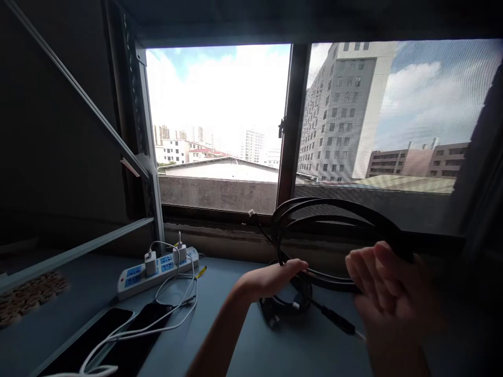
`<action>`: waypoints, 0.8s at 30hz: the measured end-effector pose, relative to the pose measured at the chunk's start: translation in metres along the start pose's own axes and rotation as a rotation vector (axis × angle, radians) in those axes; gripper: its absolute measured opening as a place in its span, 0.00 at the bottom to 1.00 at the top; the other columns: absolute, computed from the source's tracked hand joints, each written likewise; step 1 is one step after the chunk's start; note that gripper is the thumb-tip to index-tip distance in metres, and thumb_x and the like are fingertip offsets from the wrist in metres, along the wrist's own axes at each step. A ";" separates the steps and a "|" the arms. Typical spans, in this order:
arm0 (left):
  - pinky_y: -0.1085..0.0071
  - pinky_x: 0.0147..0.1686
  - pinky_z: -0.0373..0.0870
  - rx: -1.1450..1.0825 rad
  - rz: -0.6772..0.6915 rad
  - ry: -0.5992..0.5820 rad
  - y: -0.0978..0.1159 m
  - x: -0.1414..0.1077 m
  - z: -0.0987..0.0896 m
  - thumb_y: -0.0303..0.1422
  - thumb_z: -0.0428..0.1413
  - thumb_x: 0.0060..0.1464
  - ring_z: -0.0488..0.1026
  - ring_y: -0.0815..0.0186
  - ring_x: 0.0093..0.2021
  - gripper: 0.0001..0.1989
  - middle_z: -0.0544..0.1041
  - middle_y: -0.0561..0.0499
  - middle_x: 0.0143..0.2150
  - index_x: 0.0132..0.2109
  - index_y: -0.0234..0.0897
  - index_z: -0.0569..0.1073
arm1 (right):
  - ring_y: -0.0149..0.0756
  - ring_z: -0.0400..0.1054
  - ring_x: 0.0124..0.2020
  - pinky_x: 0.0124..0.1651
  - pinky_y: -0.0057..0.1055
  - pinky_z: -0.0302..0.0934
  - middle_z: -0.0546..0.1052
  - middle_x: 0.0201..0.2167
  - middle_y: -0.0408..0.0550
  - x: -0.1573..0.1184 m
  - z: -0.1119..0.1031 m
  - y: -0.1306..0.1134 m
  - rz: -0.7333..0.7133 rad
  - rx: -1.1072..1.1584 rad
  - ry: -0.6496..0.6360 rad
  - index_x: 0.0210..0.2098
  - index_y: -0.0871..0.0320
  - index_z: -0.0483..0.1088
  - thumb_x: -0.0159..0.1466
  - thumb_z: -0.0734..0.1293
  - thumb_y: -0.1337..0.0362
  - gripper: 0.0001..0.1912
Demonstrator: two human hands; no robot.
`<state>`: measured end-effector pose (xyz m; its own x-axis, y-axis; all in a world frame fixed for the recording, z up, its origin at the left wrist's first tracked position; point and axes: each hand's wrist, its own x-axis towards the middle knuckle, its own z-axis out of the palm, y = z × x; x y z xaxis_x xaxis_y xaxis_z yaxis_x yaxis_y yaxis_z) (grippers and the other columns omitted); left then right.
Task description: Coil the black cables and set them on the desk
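A coil of black cable (334,205) is raised above the desk in front of the window. My left hand (265,281) is closed around its left side, with the thumb pointing right. At the coil's right end, my right hand (387,288) has its fingers curled around the cable; that hand is partly blurred and in shadow. A loose cable end with a white tip (252,213) sticks up at the left of the coil. Beneath my hands, more black cable (271,314) lies on the desk with its connectors. A black handle-like piece with a pale tip (340,320) hangs or lies near my right wrist.
On the left stands a white power strip (135,287) with two white chargers (150,263) plugged in. White charging cables (157,329) run across two dark phone-like slabs (135,335). A metal shelf post (154,209) rises at the left, beside the window frame (288,125).
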<state>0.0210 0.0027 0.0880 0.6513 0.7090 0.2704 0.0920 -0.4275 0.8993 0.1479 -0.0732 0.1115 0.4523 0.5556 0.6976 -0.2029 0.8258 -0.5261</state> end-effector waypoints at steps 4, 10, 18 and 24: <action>0.64 0.52 0.58 -0.030 -0.131 0.128 -0.003 0.009 -0.001 0.43 0.44 0.56 0.67 0.56 0.49 0.20 0.74 0.49 0.45 0.41 0.35 0.75 | 0.18 0.41 0.05 0.11 0.21 0.38 0.48 0.01 0.35 0.015 -0.001 0.017 0.098 0.237 0.147 0.08 0.60 0.47 0.50 0.66 0.68 0.24; 0.68 0.44 0.63 -0.147 0.236 0.546 -0.004 0.023 0.001 0.39 0.47 0.56 0.70 0.61 0.40 0.13 0.75 0.45 0.36 0.36 0.33 0.70 | 0.20 0.39 0.06 0.08 0.20 0.37 0.50 0.02 0.35 0.031 -0.003 0.043 0.451 0.566 0.236 0.10 0.58 0.47 0.50 0.62 0.71 0.20; 0.77 0.17 0.61 -0.546 0.295 0.486 0.015 0.006 -0.012 0.43 0.51 0.55 0.66 0.68 0.15 0.13 0.52 0.63 0.11 0.32 0.37 0.63 | 0.19 0.36 0.07 0.07 0.17 0.38 0.48 0.03 0.33 0.038 0.000 0.055 0.775 0.571 -0.004 0.10 0.58 0.49 0.50 0.64 0.70 0.20; 0.82 0.07 0.41 -0.447 0.249 0.502 0.019 -0.005 -0.028 0.40 0.56 0.51 0.49 0.78 0.07 0.12 0.52 0.63 0.10 0.34 0.34 0.68 | 0.16 0.44 0.07 0.07 0.15 0.38 0.59 0.08 0.33 0.029 0.003 0.050 0.525 0.008 -0.082 0.18 0.59 0.63 0.48 0.72 0.59 0.16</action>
<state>-0.0021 0.0070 0.1130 0.1772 0.8387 0.5150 -0.4022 -0.4158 0.8157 0.1486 -0.0155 0.1069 0.2187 0.9001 0.3769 -0.3904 0.4347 -0.8116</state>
